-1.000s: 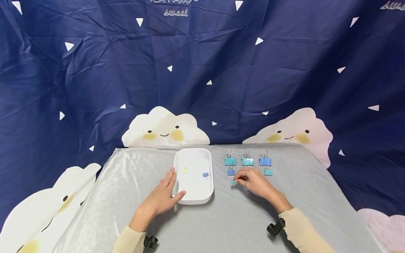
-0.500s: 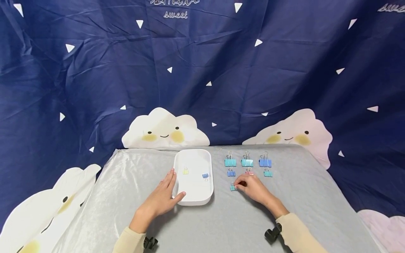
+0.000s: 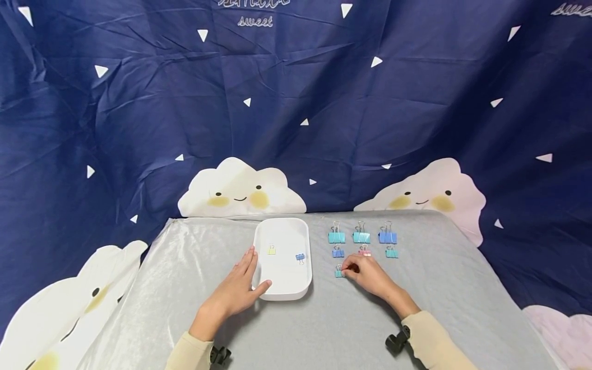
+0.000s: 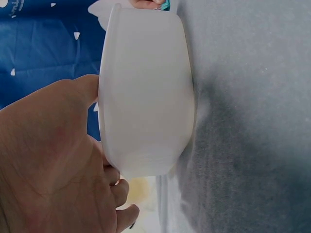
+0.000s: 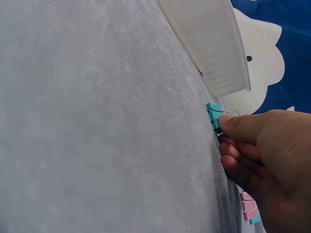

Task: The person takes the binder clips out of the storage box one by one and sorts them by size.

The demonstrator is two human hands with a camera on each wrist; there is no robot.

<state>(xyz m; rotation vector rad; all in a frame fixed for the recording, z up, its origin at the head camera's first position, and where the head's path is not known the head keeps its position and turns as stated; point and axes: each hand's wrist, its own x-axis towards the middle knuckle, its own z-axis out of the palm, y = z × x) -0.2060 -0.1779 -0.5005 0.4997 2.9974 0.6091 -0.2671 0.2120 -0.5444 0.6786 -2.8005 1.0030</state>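
Note:
My right hand (image 3: 370, 276) pinches a small teal binder clip (image 5: 216, 115) between thumb and fingers, low over the grey cloth. The clip's wire handle points up in the right wrist view. To the left stands a white plastic tray (image 3: 283, 296). My left hand (image 3: 232, 289) rests against its left side, fingers straight along the rim and thumb at the front corner. Inside the tray lie a yellow binder clip (image 3: 272, 251) and a blue binder clip (image 3: 300, 257). Just behind my right hand sits a pink binder clip (image 3: 365, 252), partly hidden by it in the head view.
Behind sits a row of larger clips: a teal clip (image 3: 336, 238), a turquoise clip (image 3: 362, 238) and a blue clip (image 3: 388, 238). A smaller blue clip (image 3: 338, 253) and a teal clip (image 3: 392, 254) flank the pink one. A dark blue curtain (image 3: 296, 103) hangs behind the table.
The right hand has drawn the small teal clip toward the front, then slightly left. The pink clip, earlier mostly covered by that hand, now shows. My left hand and the tray stay put.

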